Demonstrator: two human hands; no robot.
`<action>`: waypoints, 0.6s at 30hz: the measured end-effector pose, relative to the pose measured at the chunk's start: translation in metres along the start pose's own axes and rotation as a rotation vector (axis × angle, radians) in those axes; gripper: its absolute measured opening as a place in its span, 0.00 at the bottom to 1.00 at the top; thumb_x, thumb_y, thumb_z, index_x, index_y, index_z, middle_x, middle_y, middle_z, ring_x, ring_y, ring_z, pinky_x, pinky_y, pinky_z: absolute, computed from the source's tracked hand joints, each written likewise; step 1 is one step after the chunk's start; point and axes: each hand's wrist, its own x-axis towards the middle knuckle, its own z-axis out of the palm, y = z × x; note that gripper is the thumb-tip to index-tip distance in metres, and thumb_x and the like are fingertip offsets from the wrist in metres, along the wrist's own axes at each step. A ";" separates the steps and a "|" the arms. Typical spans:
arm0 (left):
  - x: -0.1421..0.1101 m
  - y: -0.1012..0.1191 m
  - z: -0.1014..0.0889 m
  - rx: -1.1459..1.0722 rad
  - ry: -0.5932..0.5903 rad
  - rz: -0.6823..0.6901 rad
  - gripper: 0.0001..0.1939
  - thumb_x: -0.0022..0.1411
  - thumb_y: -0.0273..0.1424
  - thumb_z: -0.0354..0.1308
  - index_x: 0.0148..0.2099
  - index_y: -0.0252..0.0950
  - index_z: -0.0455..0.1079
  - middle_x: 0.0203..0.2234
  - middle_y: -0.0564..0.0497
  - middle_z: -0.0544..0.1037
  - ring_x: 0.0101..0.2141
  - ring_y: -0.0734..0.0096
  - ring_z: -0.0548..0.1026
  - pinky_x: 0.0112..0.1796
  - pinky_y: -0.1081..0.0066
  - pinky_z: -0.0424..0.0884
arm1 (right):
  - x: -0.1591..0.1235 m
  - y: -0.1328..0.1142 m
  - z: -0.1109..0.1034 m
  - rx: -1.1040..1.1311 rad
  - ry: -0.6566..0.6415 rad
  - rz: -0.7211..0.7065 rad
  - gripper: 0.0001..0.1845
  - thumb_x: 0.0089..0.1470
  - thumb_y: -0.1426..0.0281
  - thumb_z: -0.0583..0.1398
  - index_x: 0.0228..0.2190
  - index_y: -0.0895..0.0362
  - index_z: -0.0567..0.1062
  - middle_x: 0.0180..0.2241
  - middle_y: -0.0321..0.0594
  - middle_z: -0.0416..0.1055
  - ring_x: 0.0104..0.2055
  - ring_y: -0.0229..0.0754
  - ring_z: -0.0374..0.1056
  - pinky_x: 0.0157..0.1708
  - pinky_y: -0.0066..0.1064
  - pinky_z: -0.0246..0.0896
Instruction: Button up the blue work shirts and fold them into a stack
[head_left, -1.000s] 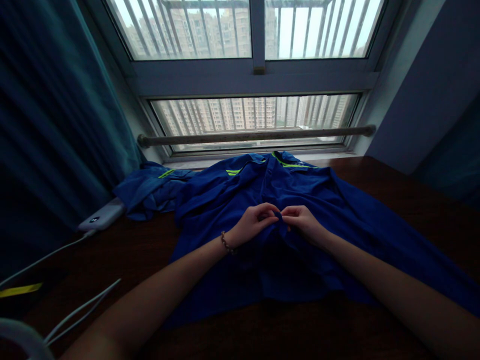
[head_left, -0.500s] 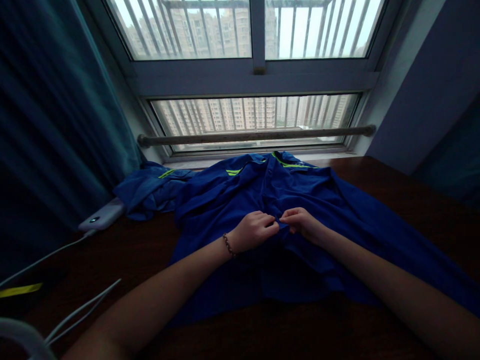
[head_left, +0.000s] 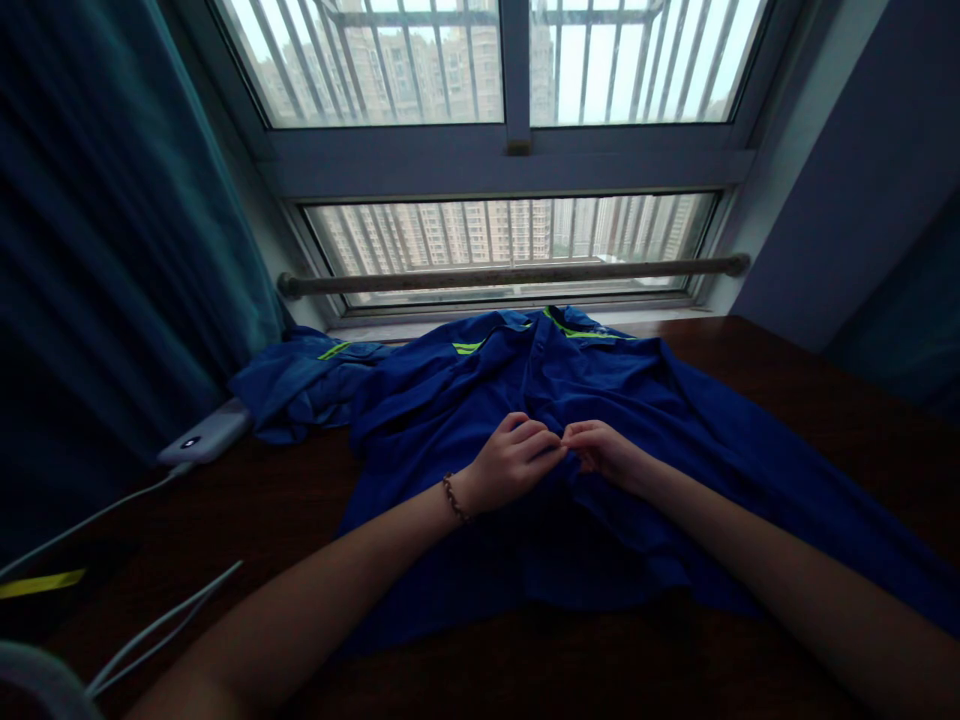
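Note:
A blue long-sleeved jacket [head_left: 450,400] with yellow-green stripes lies spread on the dark wooden surface, its collar toward the window. Over the middle of its front, my left hand [head_left: 514,465], with a braided bracelet at the wrist, is closed in a pinch on the jacket's front edge. My right hand [head_left: 606,452] pinches the cloth just beside it, and the fingertips of both hands meet. Whatever small part sits between the fingertips is hidden. One sleeve reaches out to the right under my right forearm; the other is bunched at the left.
A white power bank [head_left: 206,435] with a white cable lies at the left by the blue curtain [head_left: 112,250]. Another white cable [head_left: 165,625] and a yellow strip [head_left: 41,583] are at the lower left. A horizontal rail [head_left: 510,276] crosses before the window.
My left hand has shifted slightly right, so its fingertips now touch those of my right hand, closing the small gap. The jacket lies much as before.

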 end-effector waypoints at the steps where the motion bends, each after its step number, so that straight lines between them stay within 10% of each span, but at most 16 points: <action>1: 0.000 0.000 0.000 -0.019 -0.001 0.000 0.12 0.61 0.25 0.46 0.44 0.40 0.67 0.36 0.49 0.74 0.39 0.69 0.68 0.44 0.63 0.57 | 0.000 0.000 -0.001 0.000 -0.005 0.006 0.07 0.34 0.72 0.62 0.17 0.61 0.68 0.12 0.29 0.59 0.14 0.27 0.52 0.16 0.21 0.46; 18: 0.002 -0.004 -0.002 -0.040 0.182 0.159 0.07 0.58 0.26 0.53 0.40 0.40 0.67 0.34 0.56 0.76 0.39 0.74 0.70 0.45 0.65 0.60 | 0.003 -0.001 -0.004 -0.099 -0.096 0.015 0.11 0.33 0.68 0.62 0.15 0.60 0.64 0.11 0.29 0.55 0.13 0.27 0.48 0.16 0.23 0.40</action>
